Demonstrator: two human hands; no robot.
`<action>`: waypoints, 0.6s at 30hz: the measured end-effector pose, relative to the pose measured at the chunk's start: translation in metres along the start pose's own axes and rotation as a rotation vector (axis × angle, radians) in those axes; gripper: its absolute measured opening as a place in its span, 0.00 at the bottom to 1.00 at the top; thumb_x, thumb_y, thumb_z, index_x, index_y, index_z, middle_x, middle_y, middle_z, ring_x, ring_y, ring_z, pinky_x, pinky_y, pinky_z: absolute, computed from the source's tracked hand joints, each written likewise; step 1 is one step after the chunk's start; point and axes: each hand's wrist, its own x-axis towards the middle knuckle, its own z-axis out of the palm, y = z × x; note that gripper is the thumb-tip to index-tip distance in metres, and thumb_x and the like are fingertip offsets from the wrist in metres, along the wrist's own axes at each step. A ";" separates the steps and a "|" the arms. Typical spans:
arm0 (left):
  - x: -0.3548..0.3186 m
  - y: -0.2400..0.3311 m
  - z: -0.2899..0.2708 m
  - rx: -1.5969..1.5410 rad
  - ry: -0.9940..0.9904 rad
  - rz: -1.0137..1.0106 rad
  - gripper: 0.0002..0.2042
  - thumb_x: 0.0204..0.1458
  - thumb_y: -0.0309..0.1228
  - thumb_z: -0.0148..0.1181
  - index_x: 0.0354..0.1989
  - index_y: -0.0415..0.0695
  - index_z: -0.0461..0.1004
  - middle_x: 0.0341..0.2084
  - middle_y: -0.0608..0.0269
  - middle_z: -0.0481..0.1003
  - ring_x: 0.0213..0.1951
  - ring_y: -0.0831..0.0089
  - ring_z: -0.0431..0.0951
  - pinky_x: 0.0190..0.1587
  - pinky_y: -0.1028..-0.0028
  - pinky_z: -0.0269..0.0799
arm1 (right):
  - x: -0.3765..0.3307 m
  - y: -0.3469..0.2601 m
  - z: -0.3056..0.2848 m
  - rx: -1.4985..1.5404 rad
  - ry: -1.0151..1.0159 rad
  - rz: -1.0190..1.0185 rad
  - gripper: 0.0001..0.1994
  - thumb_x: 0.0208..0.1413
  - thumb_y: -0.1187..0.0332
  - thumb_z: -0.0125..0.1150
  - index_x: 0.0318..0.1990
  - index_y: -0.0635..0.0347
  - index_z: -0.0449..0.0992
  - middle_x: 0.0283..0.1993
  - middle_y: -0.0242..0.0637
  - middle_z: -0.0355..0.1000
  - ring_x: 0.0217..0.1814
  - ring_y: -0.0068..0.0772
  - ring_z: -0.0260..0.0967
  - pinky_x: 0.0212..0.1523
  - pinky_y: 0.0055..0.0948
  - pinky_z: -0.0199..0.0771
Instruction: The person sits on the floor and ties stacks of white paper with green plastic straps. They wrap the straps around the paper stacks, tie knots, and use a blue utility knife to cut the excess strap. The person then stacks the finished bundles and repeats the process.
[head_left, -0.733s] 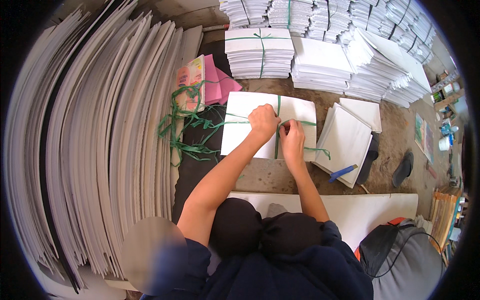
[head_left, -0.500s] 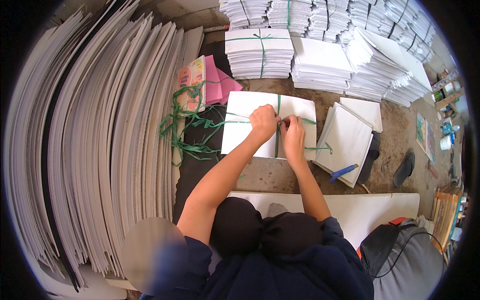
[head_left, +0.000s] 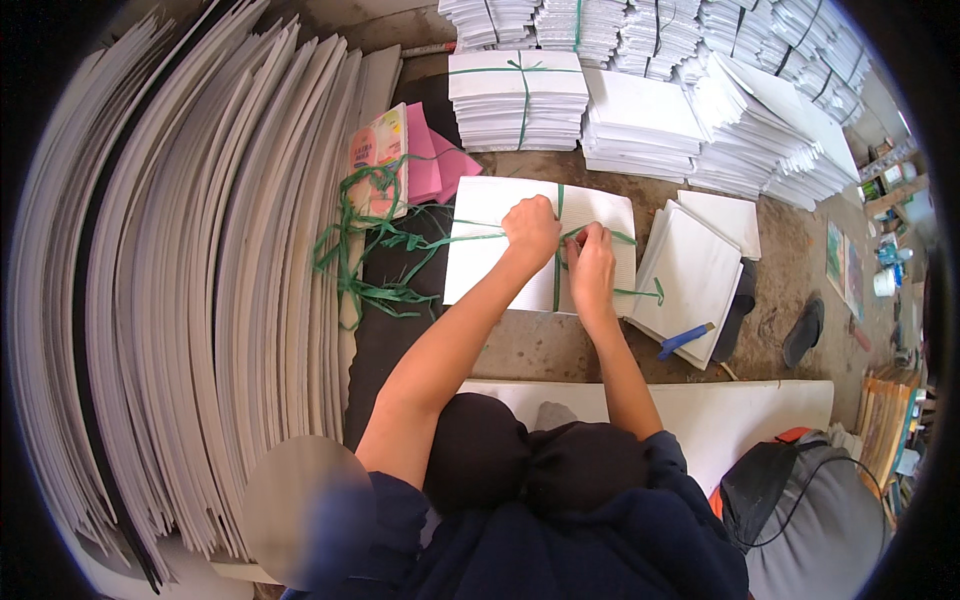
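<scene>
Green twine (head_left: 557, 287) clenched in the left hand (head_left: 532, 228), pinched by the right hand (head_left: 593, 258) beside it: I see them slightly parted now, seemingly tightening.

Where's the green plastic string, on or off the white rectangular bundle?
On: the green string lies over the bundle, running both lengthwise and across.

The floor (head_left: 770, 325) bears white stacks (head_left: 640, 125), a dark sandal (head_left: 803, 334) and, seemingly, black sheeting (head_left: 388, 350).

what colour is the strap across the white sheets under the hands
The strap is green, showing best in the head view.
</scene>
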 end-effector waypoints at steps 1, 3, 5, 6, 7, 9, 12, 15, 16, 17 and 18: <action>0.003 -0.001 0.004 0.012 0.007 -0.020 0.06 0.37 0.34 0.63 0.24 0.46 0.79 0.22 0.56 0.76 0.28 0.62 0.78 0.32 0.68 0.73 | -0.001 0.003 0.003 -0.011 -0.010 -0.018 0.06 0.45 0.78 0.55 0.30 0.67 0.64 0.32 0.48 0.63 0.34 0.51 0.65 0.33 0.41 0.64; 0.003 0.005 0.003 0.018 0.000 -0.022 0.06 0.37 0.33 0.62 0.24 0.46 0.79 0.22 0.55 0.76 0.28 0.61 0.78 0.32 0.68 0.73 | -0.001 0.012 0.006 -0.027 -0.008 -0.046 0.06 0.45 0.79 0.54 0.31 0.68 0.65 0.33 0.48 0.64 0.35 0.51 0.64 0.34 0.41 0.64; 0.001 0.008 0.001 0.014 -0.023 0.001 0.05 0.37 0.32 0.62 0.24 0.46 0.79 0.22 0.55 0.76 0.28 0.61 0.78 0.32 0.67 0.73 | -0.004 0.016 0.008 -0.023 0.003 -0.070 0.05 0.46 0.78 0.54 0.32 0.70 0.67 0.34 0.49 0.64 0.36 0.50 0.64 0.36 0.40 0.64; 0.000 0.007 0.001 0.000 -0.024 -0.001 0.06 0.37 0.32 0.62 0.24 0.46 0.79 0.22 0.55 0.76 0.28 0.61 0.78 0.32 0.67 0.73 | -0.007 0.016 0.009 -0.045 0.020 -0.103 0.06 0.47 0.78 0.53 0.33 0.70 0.67 0.34 0.49 0.64 0.36 0.50 0.64 0.37 0.40 0.64; 0.000 0.007 0.001 -0.016 -0.026 -0.002 0.06 0.37 0.32 0.62 0.24 0.46 0.79 0.23 0.54 0.76 0.28 0.61 0.78 0.32 0.67 0.73 | -0.010 0.016 0.009 -0.068 0.037 -0.135 0.07 0.47 0.78 0.53 0.34 0.70 0.68 0.34 0.49 0.64 0.37 0.49 0.64 0.38 0.39 0.64; 0.000 0.005 -0.001 -0.065 -0.052 -0.016 0.07 0.37 0.33 0.62 0.25 0.46 0.79 0.23 0.54 0.76 0.29 0.61 0.78 0.33 0.67 0.73 | -0.016 0.006 0.008 -0.114 0.084 -0.194 0.07 0.48 0.77 0.52 0.36 0.71 0.69 0.35 0.49 0.64 0.38 0.48 0.63 0.39 0.38 0.64; 0.002 -0.002 -0.006 -0.179 -0.125 -0.047 0.09 0.37 0.35 0.62 0.27 0.45 0.79 0.24 0.54 0.76 0.29 0.62 0.78 0.34 0.67 0.73 | -0.024 -0.006 0.009 -0.171 0.150 -0.248 0.08 0.49 0.75 0.52 0.36 0.70 0.69 0.35 0.47 0.64 0.39 0.47 0.63 0.40 0.37 0.64; 0.004 -0.006 -0.008 -0.284 -0.178 -0.065 0.12 0.37 0.36 0.62 0.29 0.44 0.79 0.26 0.54 0.77 0.30 0.62 0.78 0.36 0.68 0.72 | -0.021 -0.002 0.009 -0.130 0.130 -0.207 0.07 0.50 0.74 0.52 0.35 0.69 0.70 0.34 0.46 0.64 0.37 0.45 0.63 0.40 0.37 0.64; 0.004 -0.006 -0.009 -0.311 -0.188 -0.070 0.12 0.37 0.37 0.61 0.30 0.44 0.79 0.26 0.54 0.77 0.31 0.62 0.77 0.37 0.68 0.72 | -0.017 0.004 0.008 -0.080 0.096 -0.162 0.07 0.50 0.74 0.53 0.34 0.69 0.70 0.34 0.46 0.65 0.37 0.45 0.63 0.39 0.38 0.64; 0.006 -0.008 -0.008 -0.336 -0.196 -0.078 0.13 0.37 0.37 0.61 0.30 0.44 0.79 0.27 0.54 0.77 0.31 0.63 0.77 0.38 0.68 0.72 | -0.013 0.006 0.008 -0.028 0.061 -0.120 0.06 0.50 0.74 0.53 0.33 0.68 0.70 0.33 0.46 0.65 0.37 0.45 0.63 0.39 0.38 0.64; 0.008 -0.011 -0.006 -0.347 -0.210 -0.074 0.13 0.37 0.38 0.61 0.30 0.43 0.79 0.27 0.54 0.77 0.31 0.63 0.77 0.38 0.69 0.72 | -0.012 0.007 0.009 -0.019 0.063 -0.082 0.06 0.50 0.73 0.53 0.33 0.68 0.70 0.32 0.46 0.65 0.36 0.45 0.63 0.38 0.38 0.63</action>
